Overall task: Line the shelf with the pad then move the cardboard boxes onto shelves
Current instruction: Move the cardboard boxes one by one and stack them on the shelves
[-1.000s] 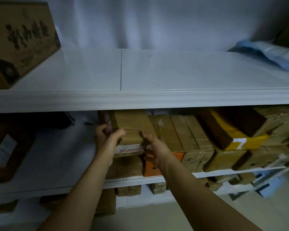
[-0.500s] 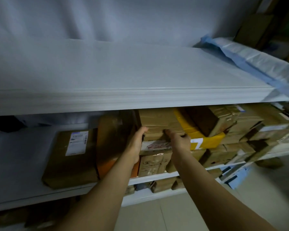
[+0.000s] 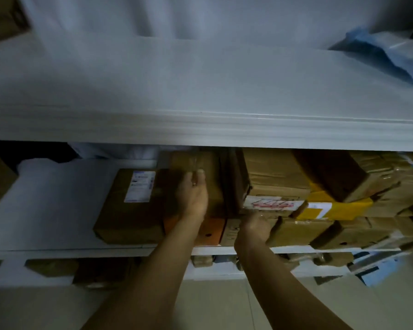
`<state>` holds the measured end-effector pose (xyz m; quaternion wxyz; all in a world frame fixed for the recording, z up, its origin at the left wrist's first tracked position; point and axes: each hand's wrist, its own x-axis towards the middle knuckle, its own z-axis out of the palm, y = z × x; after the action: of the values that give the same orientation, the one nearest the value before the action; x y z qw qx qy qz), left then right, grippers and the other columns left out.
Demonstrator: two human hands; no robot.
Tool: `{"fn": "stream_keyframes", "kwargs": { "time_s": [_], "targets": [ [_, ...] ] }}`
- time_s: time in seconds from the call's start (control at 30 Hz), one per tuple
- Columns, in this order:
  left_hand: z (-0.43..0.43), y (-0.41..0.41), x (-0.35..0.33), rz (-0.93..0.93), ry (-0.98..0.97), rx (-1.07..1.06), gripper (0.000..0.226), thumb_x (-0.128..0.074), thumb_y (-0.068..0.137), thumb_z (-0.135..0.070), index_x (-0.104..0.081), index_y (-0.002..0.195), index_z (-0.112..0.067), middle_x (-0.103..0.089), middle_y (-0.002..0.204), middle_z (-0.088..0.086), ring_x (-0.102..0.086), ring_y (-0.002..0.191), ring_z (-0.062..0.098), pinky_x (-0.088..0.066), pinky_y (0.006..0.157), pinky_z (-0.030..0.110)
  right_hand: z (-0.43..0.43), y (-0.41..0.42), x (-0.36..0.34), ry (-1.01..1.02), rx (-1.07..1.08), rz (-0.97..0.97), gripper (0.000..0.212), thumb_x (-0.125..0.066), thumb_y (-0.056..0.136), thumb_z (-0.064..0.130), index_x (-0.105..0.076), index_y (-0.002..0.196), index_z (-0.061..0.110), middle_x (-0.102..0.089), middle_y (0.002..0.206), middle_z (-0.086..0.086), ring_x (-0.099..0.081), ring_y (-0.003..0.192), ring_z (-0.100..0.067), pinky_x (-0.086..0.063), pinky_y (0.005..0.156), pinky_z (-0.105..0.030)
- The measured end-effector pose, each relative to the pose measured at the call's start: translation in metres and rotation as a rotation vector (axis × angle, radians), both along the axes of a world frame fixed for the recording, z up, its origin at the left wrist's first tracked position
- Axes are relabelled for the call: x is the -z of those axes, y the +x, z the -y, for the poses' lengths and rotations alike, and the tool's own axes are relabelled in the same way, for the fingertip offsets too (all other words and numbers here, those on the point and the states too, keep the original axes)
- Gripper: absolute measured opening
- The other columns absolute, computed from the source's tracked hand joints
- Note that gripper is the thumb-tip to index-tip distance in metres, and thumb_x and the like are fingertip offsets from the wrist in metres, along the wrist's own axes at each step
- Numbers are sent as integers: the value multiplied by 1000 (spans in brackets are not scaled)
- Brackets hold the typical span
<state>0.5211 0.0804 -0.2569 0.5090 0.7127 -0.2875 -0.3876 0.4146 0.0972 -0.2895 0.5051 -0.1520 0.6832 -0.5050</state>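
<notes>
L hand (image 3: 194, 198) has left the red-label box (image 3: 275, 177) & now lies flat vs the upright orange-bottomed box (image 3: 215, 167) just left of it. R hand (image 3: 253, 228) has dropped to the red-label box's lower front edge, fingers curled; grip unclear.

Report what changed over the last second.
The left hand let go of the red-labelled box and moved left onto the upright box beside it. The right hand still grips the red-labelled box, now lower on its front. That box stayed in place.
</notes>
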Motion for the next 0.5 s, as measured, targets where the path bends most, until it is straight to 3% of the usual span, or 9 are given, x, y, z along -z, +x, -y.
{"fn": "stream_keyframes", "kwargs": {
  "time_s": [0.07,0.1,0.17,0.27,0.37,0.43,0.5],
  "targets": [
    [-5,44,11,155,-4,-146,24,-44,98,-33,-60,92,-17,-61,102,14,-60,103,31,-48,91,42,-8,34,0,60,-56,-66,22,-41,97,18,-52,79,16,-52,77,-7,-50,69,-19,-38,55,-26],
    [-9,69,17,216,24,-219,24,-45,98,-29,-61,90,-14,-63,98,15,-61,100,32,-49,88,40,-13,53,-1,79,-82,-75,22,-41,97,18,-56,81,13,-52,73,-7,-49,65,-18,-38,55,-26],
    [-22,118,33,293,71,-373,24,-49,95,-20,-66,101,-3,-65,106,20,-60,105,36,-47,88,40,-23,89,-4,79,-211,-53,22,-44,97,17,-59,83,11,-52,70,-5,-49,65,-17,-41,60,-28],
    [-48,185,65,248,278,-512,39,-56,90,-13,-53,123,8,-53,128,28,-49,120,42,-41,97,45,-41,149,11,114,-587,6,16,-49,95,16,-56,80,14,-57,78,-8,-53,70,-18,-45,60,-27],
    [-63,220,100,119,381,-408,52,-59,91,-20,-44,132,9,-49,133,28,-49,120,41,-42,98,44,-48,190,54,191,-782,-59,11,-50,94,13,-58,99,7,-58,87,-9,-56,86,-24,-51,79,-37],
    [-66,235,119,35,366,-269,55,-57,93,-26,-41,136,6,-49,136,24,-50,120,38,-42,100,41,-50,211,79,225,-747,-156,32,-52,91,16,-53,119,0,-55,87,-5,-55,93,-27,-49,90,-38],
    [-66,240,127,2,374,-138,59,-51,95,-34,-38,141,2,-46,140,20,-47,124,35,-40,104,40,-51,219,95,266,-627,-213,51,-56,87,22,-42,135,10,-57,110,-9,-55,107,-31,-45,98,-45]
  ]
}}
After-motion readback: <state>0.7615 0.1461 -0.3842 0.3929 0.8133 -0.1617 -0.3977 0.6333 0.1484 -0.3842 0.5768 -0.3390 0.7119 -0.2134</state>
